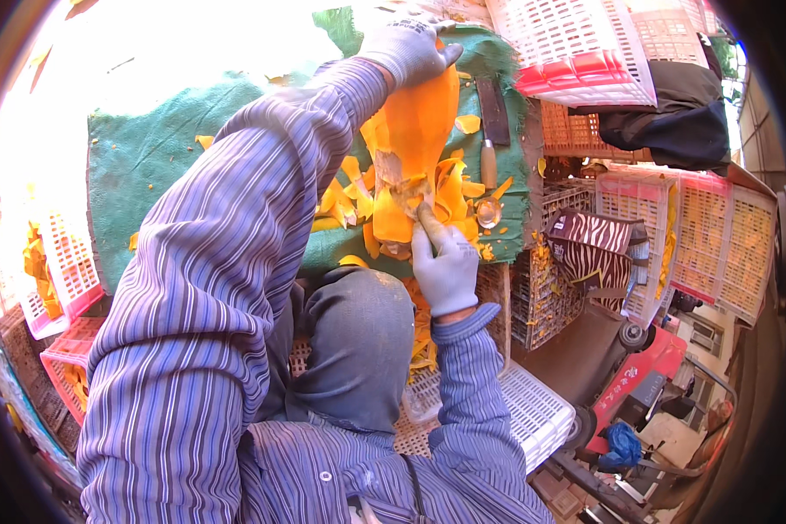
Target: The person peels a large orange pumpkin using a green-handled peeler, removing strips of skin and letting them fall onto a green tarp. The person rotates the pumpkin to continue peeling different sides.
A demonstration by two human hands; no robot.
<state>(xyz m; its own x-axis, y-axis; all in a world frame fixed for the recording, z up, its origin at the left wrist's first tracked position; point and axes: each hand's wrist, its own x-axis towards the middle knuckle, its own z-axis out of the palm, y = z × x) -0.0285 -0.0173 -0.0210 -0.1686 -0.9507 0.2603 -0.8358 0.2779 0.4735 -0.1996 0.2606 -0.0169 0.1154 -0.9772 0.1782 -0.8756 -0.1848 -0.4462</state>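
A long orange squash [414, 118], mostly peeled, lies lengthwise in front of me on a green cloth [150, 157]. My left hand [409, 49], in a pale knit glove, holds its far end. In the same kind of glove, my right hand [445, 259] grips a peeling tool [409, 190] against the near part of the squash. That tool is blurred and partly covered by my fingers. A strip of brownish skin [388, 169] shows just beyond it. Orange peelings [450, 190] lie on both sides of the squash.
To the right on the cloth lie a wide-bladed knife [493, 111] with a wooden handle and a small round shiny object [488, 211]. Plastic crates [635, 242] stand at the right, one bearing a zebra-striped bag [596, 252]. A red wheeled machine [635, 393] stands lower right.
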